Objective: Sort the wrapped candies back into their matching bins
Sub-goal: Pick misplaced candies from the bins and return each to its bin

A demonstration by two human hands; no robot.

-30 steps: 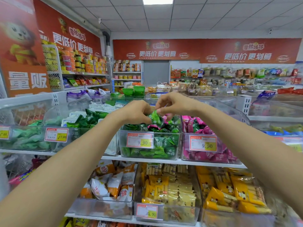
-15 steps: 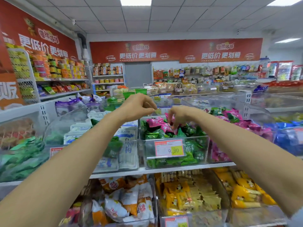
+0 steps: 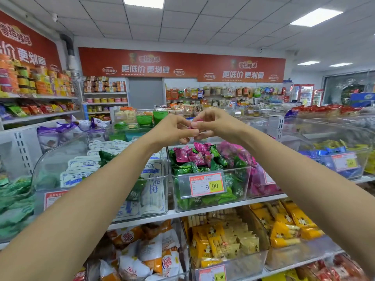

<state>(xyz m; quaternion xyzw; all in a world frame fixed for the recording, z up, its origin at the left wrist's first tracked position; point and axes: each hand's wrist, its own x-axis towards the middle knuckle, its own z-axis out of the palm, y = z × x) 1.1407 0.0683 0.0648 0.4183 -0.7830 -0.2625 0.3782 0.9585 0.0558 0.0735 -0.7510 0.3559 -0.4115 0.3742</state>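
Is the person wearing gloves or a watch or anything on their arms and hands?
No. The left hand and right hand are bare: no gloves, and no rings that show. Neither wrist has a watch or bracelet, and both forearms are bare all the way to the picture's edge, so no sleeves are in view.

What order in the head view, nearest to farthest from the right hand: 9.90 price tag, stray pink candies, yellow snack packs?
From the right hand:
1. stray pink candies, just below.
2. price tag, bin front.
3. yellow snack packs, lower shelf.
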